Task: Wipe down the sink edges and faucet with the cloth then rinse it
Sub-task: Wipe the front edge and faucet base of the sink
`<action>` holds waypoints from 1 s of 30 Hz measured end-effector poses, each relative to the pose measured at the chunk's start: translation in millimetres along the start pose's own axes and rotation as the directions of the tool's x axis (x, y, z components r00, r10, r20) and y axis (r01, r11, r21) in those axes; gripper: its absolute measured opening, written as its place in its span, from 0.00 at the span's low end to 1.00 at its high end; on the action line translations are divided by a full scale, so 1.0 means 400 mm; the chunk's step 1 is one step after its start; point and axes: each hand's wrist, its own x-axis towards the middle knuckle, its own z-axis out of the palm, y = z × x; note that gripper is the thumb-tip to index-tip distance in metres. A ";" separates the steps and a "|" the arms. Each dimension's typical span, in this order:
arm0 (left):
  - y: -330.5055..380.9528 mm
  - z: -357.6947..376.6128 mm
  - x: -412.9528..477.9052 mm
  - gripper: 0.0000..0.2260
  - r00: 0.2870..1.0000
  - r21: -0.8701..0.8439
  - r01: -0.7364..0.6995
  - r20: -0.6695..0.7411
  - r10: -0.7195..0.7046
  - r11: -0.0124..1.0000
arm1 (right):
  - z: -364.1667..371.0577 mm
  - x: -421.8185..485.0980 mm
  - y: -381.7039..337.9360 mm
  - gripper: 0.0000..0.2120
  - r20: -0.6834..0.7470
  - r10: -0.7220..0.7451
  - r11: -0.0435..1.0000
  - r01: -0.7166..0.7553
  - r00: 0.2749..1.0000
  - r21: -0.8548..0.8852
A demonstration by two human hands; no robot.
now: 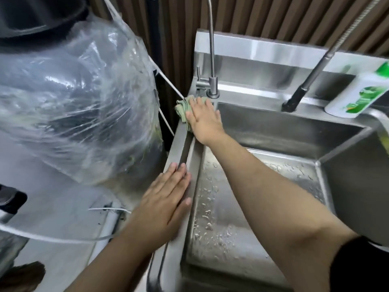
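Two hands flat, right [205,121] pressing cloth [183,111], left [166,202] on sink edge [185,144]

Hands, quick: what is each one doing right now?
Left hand: open, flat on the sink edge, holding nothing.
Right hand: open, pressing the cloth onto the edge.
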 end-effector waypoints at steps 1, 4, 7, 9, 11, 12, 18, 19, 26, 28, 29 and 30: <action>0.002 0.004 0.009 0.25 1.000 0.030 0.003 0.010 -0.004 1.000 | -0.001 -0.015 0.002 0.24 -0.014 -0.031 1.000 0.031 0.999 -0.002; -0.001 0.012 0.011 0.24 0.999 0.053 0.008 0.035 -0.010 0.999 | 0.007 -0.128 0.010 0.25 0.030 -0.183 0.980 0.180 0.983 0.083; -0.001 0.005 0.013 0.23 0.999 0.045 0.000 0.032 -0.002 0.999 | 0.021 -0.201 0.014 0.25 0.147 -0.216 0.973 0.199 0.965 0.116; -0.004 0.004 0.017 0.23 0.999 0.039 -0.003 0.033 0.002 0.999 | 0.017 -0.157 0.016 0.24 0.147 -0.200 0.978 0.188 0.969 0.091; -0.006 0.003 0.015 0.23 0.999 0.018 -0.010 0.044 0.009 1.000 | 0.011 -0.068 0.019 0.24 0.101 -0.156 0.986 0.149 0.983 0.073; -0.008 0.004 0.014 0.23 0.999 0.014 -0.012 0.047 0.012 1.000 | 0.006 -0.019 0.022 0.24 0.083 -0.119 0.991 0.113 0.989 0.071; -0.020 -0.006 0.033 0.23 1.000 -0.040 0.018 0.009 -0.018 0.999 | -0.004 0.094 0.028 0.25 0.047 -0.025 0.997 0.021 0.999 0.078; -0.023 -0.010 0.045 0.23 1.000 -0.052 0.027 -0.014 -0.028 0.998 | -0.006 0.079 0.033 0.26 0.049 -0.053 0.995 0.049 0.997 0.090; -0.035 -0.023 0.239 0.25 0.989 -0.189 0.083 -0.101 -0.104 0.978 | -0.019 -0.069 0.113 0.19 -0.236 -0.034 0.926 0.120 0.971 0.359; -0.046 -0.017 0.299 0.29 0.986 -0.211 0.096 -0.110 -0.121 0.973 | -0.059 -0.061 0.143 0.19 -0.340 0.164 0.900 0.001 0.926 0.436; -0.054 -0.013 0.331 0.33 0.986 -0.213 0.096 -0.113 -0.122 0.972 | -0.087 -0.046 0.156 0.20 -0.376 0.238 0.876 -0.031 0.895 0.481; -0.063 -0.010 0.364 0.36 0.987 -0.207 0.092 -0.109 -0.117 0.974 | -0.114 -0.022 0.168 0.21 -0.389 0.282 0.857 -0.048 0.877 0.513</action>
